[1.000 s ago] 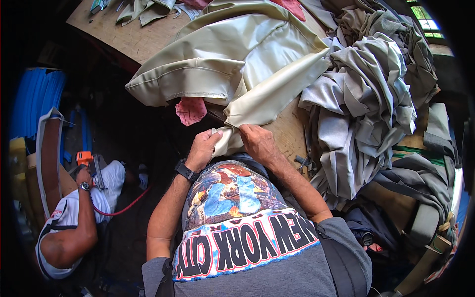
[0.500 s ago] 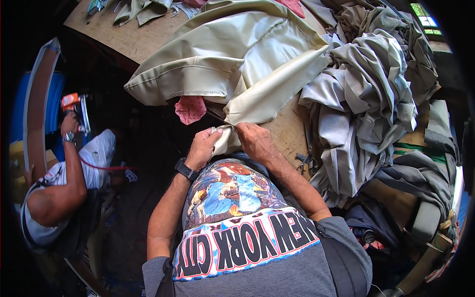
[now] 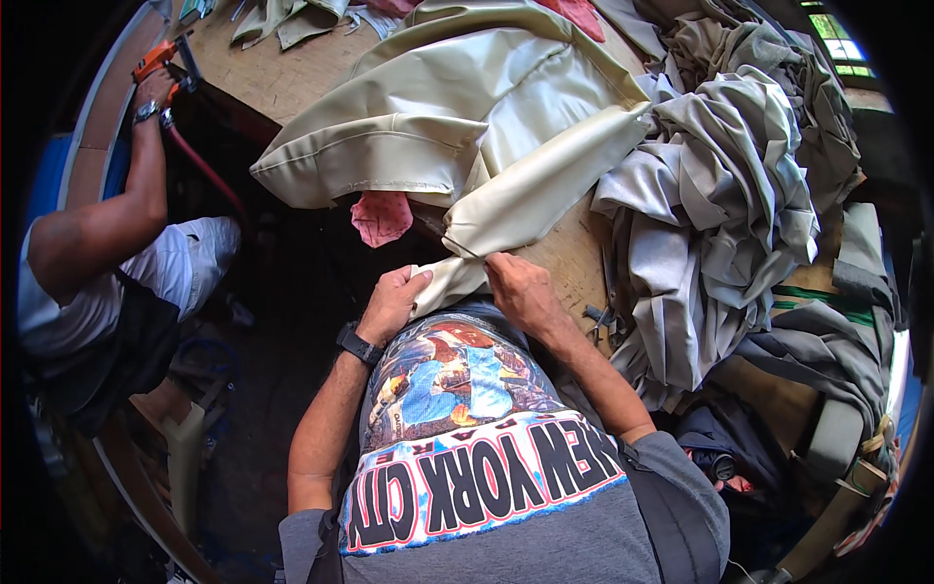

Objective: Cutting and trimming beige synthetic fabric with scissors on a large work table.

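A shiny cream leatherette cover with stitched seams is bunched over the table and hangs over its near edge. My left hand pinches a loose flap of the cover between thumb and fingers, close to my body. Just to its right, my right hand is closed at the fold where the flap meets the rest of the cover. A thin dark strip reaches from its fingertips up and left across the fold; what it is I cannot make out. Beside the fold, a piece of pink dotted cloth hangs from under the cover.
Heaps of grey fabric fill the right side of the wooden table. Small dark scissors-like handles lie at its near edge. On the left a co-worker's hand holds an orange air tool with a red hose against a long curved panel.
My hands have moved slightly apart, stretching the flap, and a thin dark strip now shows at my right fingertips. At left, the co-worker's orange tool has moved up along the panel.
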Demonstrator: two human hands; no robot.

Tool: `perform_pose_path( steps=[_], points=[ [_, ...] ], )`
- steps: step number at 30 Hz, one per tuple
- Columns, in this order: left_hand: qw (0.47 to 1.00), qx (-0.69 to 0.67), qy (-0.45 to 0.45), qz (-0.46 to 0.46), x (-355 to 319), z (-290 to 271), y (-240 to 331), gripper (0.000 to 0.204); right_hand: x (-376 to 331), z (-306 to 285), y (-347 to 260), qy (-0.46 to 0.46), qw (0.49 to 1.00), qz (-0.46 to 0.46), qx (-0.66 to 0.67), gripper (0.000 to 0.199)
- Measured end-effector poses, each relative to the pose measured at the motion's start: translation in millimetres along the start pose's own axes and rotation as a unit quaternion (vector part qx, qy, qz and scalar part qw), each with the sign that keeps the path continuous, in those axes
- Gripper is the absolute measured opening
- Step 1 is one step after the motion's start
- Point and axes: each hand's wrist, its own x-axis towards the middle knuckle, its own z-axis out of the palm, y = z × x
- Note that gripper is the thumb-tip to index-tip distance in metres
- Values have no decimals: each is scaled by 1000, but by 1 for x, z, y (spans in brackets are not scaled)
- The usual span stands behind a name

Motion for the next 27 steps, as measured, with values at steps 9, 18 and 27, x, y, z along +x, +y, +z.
perform_pose_path(
  steps=[9, 18, 27],
  points=[
    [1000, 14, -9, -2, -4, -3, -2, 28, 7, 20, 1, -25, 999, -18, -25, 7],
    [1000, 21, -4, -2, -5, -1, -7, 27, 1, 26, 0, -27, 999, -10, -32, 8],
    [994, 103, 23, -35, -18, -18, -24, 31, -41, 4, 7, -39, 999, 27, 0, 9]
  ],
)
